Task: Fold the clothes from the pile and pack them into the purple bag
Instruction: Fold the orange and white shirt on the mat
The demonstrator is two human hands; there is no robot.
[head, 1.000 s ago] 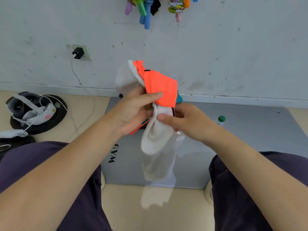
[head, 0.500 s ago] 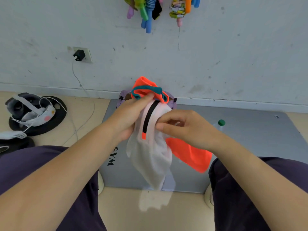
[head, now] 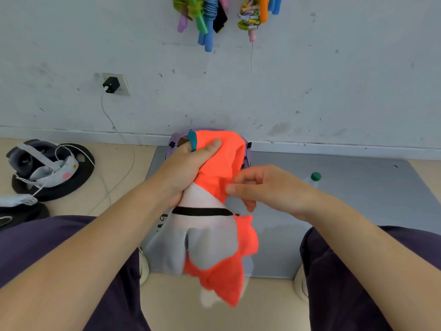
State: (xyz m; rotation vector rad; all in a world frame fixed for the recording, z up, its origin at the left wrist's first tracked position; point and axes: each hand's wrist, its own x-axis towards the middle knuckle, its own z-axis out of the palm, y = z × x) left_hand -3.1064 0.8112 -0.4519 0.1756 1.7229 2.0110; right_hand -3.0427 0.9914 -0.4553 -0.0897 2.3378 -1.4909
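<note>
Left hand (head: pixel 188 170) clamped round the top of an orange-and-white garment (head: pixel 214 235), thumb pressed across the orange cloth. Right hand (head: pixel 262 187) beside it, fingers loosely curled, fingertips (head: pixel 230 188) touching the orange edge; a real pinch, cannot tell. Garment held up above the grey mat (head: pixel 358 199), white part with a black band hanging down between the knees. Purple bag (head: pixel 176 142) just behind, against the wall, mostly hidden. Green-capped bottle (head: pixel 315 177) on the mat, to the right.
</note>
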